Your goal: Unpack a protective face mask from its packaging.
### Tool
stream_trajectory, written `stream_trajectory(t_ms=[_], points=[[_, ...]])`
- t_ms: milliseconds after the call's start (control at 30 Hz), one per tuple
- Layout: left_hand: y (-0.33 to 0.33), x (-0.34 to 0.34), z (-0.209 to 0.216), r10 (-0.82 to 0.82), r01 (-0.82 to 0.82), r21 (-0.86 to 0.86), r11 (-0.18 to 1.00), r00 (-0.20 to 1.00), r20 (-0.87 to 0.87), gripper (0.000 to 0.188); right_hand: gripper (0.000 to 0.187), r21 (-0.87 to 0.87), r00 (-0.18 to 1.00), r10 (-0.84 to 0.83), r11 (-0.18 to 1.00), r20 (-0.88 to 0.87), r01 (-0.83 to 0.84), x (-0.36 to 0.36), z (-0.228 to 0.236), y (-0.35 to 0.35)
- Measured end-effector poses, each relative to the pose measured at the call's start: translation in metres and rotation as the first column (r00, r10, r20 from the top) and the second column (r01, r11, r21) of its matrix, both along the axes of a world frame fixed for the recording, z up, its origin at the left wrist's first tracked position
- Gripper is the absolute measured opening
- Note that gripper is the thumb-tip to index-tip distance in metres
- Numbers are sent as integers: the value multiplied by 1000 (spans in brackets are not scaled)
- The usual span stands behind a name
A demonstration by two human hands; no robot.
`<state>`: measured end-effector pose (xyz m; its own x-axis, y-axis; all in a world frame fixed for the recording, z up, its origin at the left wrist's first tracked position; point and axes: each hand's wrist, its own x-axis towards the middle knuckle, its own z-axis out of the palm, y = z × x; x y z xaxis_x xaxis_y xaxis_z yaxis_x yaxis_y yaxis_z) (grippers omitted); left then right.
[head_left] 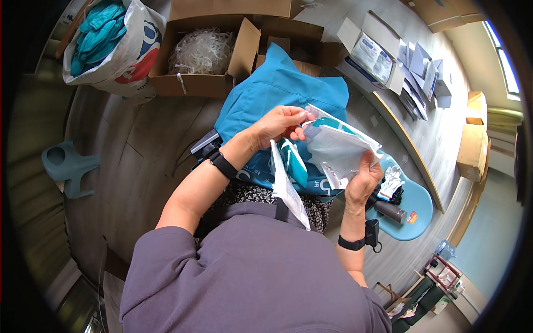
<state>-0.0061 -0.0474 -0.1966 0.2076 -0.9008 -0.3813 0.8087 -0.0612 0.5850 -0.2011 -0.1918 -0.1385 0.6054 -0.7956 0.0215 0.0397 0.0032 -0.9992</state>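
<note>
Fingers of my left hand (280, 123) pinch the top edge of a clear, crinkly plastic pouch with teal fabric folded inside (338, 147), while my right hand (363, 180) is closed round its lower corner, holding it up over my lap. It looks light, limp and slippery, so I judge the sealed edges the safest place to grip. A loose white plastic sheet (288, 191) hangs below. Under it all lies a big teal cloth bag (277, 86). Just what the pouch contains I cannot make out; my right palm hides its bottom edge.
</note>
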Motion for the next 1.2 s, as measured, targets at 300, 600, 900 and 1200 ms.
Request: stream_trajectory(t_ms=[300, 600, 900, 1200], points=[[-7, -10, 9, -7, -55, 185, 981, 947, 322, 12, 33, -214, 988, -7, 976, -154, -26, 5, 1, 11], [-4, -7, -11, 236, -305, 230, 924, 929, 283, 17, 33, -274, 950, -309, 919, -54, 284, -9, 47, -7], [38, -30, -1, 551, -554, -8, 833, 827, 111, 57, 33, -655, 957, 146, 702, -253, -280, -20, 60, 46], [14, -55, 15, 507, -729, -23, 684, 452, 734, 64, 36, -603, 944, 266, 726, -196, -330, -16, 62, 45]])
